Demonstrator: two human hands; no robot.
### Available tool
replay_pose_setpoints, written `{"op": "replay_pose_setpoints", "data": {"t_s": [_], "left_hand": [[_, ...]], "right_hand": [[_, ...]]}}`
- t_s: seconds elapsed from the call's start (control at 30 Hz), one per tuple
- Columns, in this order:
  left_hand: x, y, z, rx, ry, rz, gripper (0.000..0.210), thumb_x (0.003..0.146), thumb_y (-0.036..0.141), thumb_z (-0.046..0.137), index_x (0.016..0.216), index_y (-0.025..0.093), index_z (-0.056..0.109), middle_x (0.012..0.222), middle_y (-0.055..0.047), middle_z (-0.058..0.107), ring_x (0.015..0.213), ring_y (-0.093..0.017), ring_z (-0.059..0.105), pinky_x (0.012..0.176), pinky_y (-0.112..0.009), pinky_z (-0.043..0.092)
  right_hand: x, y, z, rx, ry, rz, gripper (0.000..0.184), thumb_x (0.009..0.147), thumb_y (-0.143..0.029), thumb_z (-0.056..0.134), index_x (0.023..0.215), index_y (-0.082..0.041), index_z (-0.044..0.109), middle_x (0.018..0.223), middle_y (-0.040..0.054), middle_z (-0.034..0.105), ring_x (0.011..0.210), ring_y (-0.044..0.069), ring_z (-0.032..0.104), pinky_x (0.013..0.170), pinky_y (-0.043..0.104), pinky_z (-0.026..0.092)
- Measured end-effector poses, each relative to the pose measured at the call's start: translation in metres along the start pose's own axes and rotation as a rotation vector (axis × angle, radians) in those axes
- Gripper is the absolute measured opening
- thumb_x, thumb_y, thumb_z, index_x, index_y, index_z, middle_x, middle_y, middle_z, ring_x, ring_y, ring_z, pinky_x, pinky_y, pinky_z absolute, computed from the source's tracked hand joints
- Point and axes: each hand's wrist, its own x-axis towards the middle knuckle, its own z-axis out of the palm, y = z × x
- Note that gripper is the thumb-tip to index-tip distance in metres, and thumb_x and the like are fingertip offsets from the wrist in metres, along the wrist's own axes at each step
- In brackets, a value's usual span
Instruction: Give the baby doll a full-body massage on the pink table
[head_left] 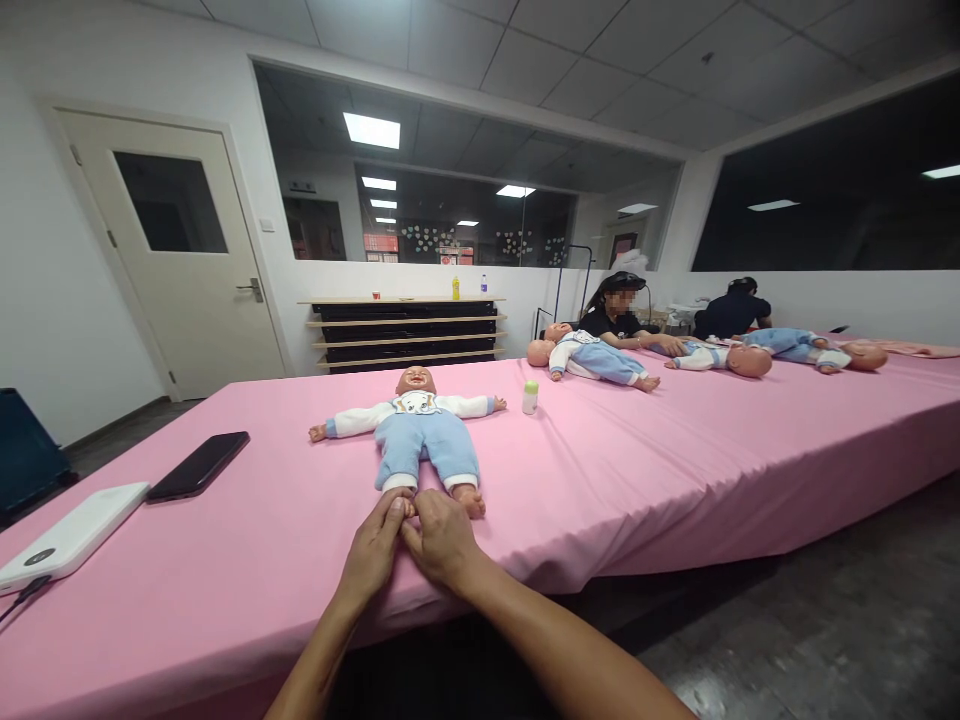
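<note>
A baby doll in a white top and light blue trousers lies on its back on the pink-covered table, arms spread and feet toward me. My left hand is closed around the doll's foot on the left, its thumb on top. From the other side, my right hand closes on that same foot, fingers curled; its fingertips are partly hidden. The doll's other foot rests free beside my right hand. A small bottle with a green cap stands to the right of the doll's outstretched hand.
On the left lie a black phone and a white power bank with a cable. More dolls lie farther right, where a person handles one. Another person sits behind. The pink cloth hangs over the table's front edge.
</note>
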Motion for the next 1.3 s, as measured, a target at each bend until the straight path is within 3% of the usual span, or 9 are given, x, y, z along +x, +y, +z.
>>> {"op": "replay_pose_setpoints", "data": {"t_s": [0.13, 0.53, 0.73, 1.3], "left_hand": [[-0.0011, -0.0015, 0.0012, 0.032, 0.026, -0.020, 0.048, 0.089, 0.053, 0.041, 0.119, 0.020, 0.059, 0.125, -0.009, 0.061, 0.117, -0.024, 0.056, 0.104, -0.037, 0.040], [0.0007, -0.0033, -0.0008, -0.004, 0.040, -0.038, 0.048, 0.088, 0.053, 0.043, 0.118, 0.019, 0.060, 0.121, -0.009, 0.063, 0.114, -0.024, 0.057, 0.104, -0.039, 0.040], [0.0017, -0.0027, -0.0009, 0.014, -0.007, -0.007, 0.047, 0.090, 0.053, 0.040, 0.119, 0.020, 0.059, 0.124, -0.008, 0.062, 0.114, -0.023, 0.057, 0.103, -0.037, 0.040], [-0.0022, 0.0015, -0.0013, 0.041, 0.020, -0.022, 0.048, 0.089, 0.053, 0.040, 0.118, 0.020, 0.059, 0.125, -0.009, 0.062, 0.113, -0.023, 0.058, 0.101, -0.036, 0.043]], "right_hand": [[0.0001, 0.0002, -0.0014, -0.009, -0.018, -0.032, 0.021, 0.095, -0.025, 0.042, 0.083, -0.016, 0.057, 0.077, 0.0046, 0.061, 0.072, 0.017, 0.054, 0.067, 0.027, 0.036], [-0.0023, 0.0053, 0.0064, -0.061, -0.081, -0.062, 0.027, 0.096, -0.027, 0.039, 0.080, -0.016, 0.057, 0.073, 0.0040, 0.063, 0.068, 0.016, 0.057, 0.063, 0.027, 0.035], [0.0019, 0.0017, 0.0019, -0.001, -0.057, 0.029, 0.015, 0.088, -0.031, 0.053, 0.086, -0.016, 0.056, 0.082, 0.0048, 0.062, 0.075, 0.018, 0.056, 0.067, 0.027, 0.038], [-0.0022, 0.0037, 0.0041, -0.054, -0.140, -0.023, 0.024, 0.097, -0.027, 0.038, 0.089, -0.015, 0.056, 0.080, 0.0067, 0.063, 0.070, 0.017, 0.058, 0.065, 0.028, 0.040]]}}
